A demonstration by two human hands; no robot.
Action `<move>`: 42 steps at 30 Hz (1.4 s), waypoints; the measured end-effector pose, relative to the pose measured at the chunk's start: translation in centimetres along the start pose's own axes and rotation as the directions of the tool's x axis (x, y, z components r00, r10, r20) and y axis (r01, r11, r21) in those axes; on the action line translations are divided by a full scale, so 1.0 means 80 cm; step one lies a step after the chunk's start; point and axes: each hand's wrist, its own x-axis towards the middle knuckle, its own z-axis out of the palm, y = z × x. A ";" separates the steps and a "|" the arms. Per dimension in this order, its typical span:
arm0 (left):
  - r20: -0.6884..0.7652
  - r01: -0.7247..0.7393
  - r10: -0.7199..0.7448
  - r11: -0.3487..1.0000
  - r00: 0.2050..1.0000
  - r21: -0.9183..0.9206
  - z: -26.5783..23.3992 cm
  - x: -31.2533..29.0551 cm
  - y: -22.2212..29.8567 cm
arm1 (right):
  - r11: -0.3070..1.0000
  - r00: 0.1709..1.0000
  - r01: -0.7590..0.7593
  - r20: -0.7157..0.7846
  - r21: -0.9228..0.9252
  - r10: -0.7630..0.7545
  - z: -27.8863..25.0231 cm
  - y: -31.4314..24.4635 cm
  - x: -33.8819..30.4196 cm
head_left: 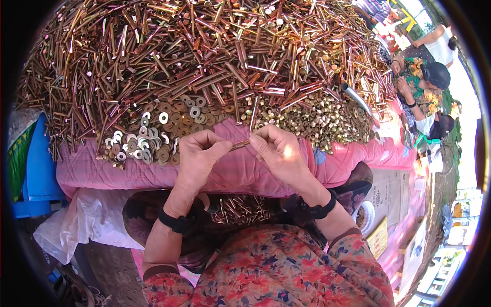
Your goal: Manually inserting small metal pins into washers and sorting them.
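While a thin coppery metal rod [239, 145] is pinched by left hand [197, 155] and right hand [283, 156], coppery tubes [204, 61] (heaped) are fronted by round metal washers [179, 122].

- Pink quilted cloth [115, 174] is running from nine toward three o'clock.
- Blue container [43, 166] is standing at nine o'clock.
- Clear plastic sheet [87, 217] is hanging at eight o'clock; brown ground [110, 263] is showing below it.
- Printed cardboard [391, 194] is lying between three and four o'clock.
- Green grass [451, 153] is bordering three o'clock.
- Harsh daylight [469, 84] is washing out the outdoor surroundings from two to four o'clock.
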 end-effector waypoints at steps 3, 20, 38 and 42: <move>0.019 0.100 -0.099 0.992 0.995 -0.081 -0.005 0.001 -0.003 | 0.999 0.998 0.037 0.039 0.021 -0.038 -0.001 -0.001 0.000; 0.078 0.218 -0.206 0.955 0.975 -0.203 -0.011 0.003 0.012 | 0.985 0.996 0.042 0.072 0.166 -0.055 0.000 0.007 -0.006; 0.052 0.024 -0.025 1.000 0.998 0.016 -0.003 -0.002 0.002 | 0.903 0.982 0.189 0.080 -0.385 -0.171 -0.009 0.011 -0.003; 0.049 0.032 -0.031 0.999 0.998 -0.020 0.001 0.002 -0.002 | 0.950 0.983 0.181 0.037 -0.255 -0.177 -0.003 0.008 -0.004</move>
